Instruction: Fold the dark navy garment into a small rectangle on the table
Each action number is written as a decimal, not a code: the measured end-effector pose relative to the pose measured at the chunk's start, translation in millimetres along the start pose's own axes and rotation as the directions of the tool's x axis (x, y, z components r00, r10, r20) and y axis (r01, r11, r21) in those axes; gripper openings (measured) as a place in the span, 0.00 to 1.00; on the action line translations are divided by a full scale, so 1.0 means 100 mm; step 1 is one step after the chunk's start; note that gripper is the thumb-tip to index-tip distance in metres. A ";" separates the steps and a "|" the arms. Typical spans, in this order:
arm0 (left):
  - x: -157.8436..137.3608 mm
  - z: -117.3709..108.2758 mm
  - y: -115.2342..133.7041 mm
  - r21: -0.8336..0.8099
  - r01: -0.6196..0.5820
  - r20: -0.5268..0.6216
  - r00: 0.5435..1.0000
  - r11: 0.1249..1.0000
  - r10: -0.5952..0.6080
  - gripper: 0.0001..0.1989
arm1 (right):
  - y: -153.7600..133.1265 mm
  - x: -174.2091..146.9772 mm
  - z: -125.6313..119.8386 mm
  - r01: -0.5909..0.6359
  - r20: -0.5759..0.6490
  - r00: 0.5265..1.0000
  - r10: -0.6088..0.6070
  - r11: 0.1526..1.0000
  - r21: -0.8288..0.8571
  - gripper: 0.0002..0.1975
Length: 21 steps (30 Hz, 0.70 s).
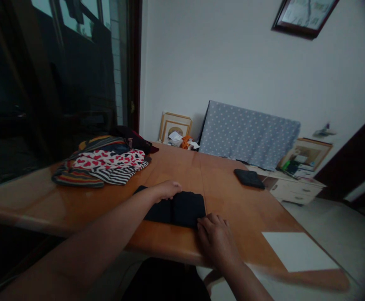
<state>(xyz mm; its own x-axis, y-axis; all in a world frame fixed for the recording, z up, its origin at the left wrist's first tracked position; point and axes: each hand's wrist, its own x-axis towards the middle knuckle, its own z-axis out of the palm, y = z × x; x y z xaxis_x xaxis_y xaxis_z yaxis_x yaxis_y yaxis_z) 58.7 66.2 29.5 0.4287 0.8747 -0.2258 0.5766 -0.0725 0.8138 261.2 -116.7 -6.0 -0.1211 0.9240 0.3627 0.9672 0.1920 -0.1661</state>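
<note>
A dark navy folded garment (188, 207) lies flat near the table's front edge, with a crease down its middle. Over its far edge, my left hand (167, 190) is closed, fingertips pressed together at the cloth; the hand partly covers what it pinches. My right hand (214, 230) rests at the near right corner, its fingers curled onto the cloth edge. Which kind of garment it is cannot be made out.
Left on the wooden table (220, 209) is a clothes pile (110, 161) with striped and heart-patterned pieces. A dark folded cloth (249, 178) lies at the far right, a white sheet (298, 251) at the near right. Beyond stands a drawer cabinet (295, 191).
</note>
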 end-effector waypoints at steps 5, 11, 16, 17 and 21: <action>0.04 -0.01 0.05 -0.012 -0.093 0.018 0.995 0.996 0.094 0.12 | 0.00 0.00 0.00 -0.007 0.013 1.000 0.007 1.000 -0.003 0.12; 0.08 -0.08 0.03 0.004 -0.146 0.082 0.986 0.989 0.145 0.15 | 0.00 0.02 0.00 -0.010 0.013 1.000 0.010 1.000 -0.005 0.12; 0.09 -0.11 0.00 0.205 -0.219 0.139 0.971 0.954 0.193 0.17 | 0.00 0.01 0.00 -0.012 0.012 1.000 0.012 1.000 0.015 0.12; 0.10 -0.10 0.00 0.219 -0.236 0.137 0.968 0.947 0.209 0.17 | 0.00 0.01 -0.01 -0.013 0.011 1.000 0.013 1.000 0.018 0.12; 0.14 -0.01 -0.02 0.269 -0.295 0.064 0.955 0.917 0.288 0.18 | 0.00 0.00 -0.02 -0.016 0.018 1.000 0.016 0.999 0.031 0.13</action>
<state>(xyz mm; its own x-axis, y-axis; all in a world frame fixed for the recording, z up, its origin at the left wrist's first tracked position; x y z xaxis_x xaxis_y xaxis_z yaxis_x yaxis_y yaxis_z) 62.3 79.2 25.1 0.6206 0.7840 -0.0153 0.5895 -0.4535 0.6685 261.2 -117.8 -4.1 -0.1097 0.9327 0.3435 0.9616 0.1870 -0.2008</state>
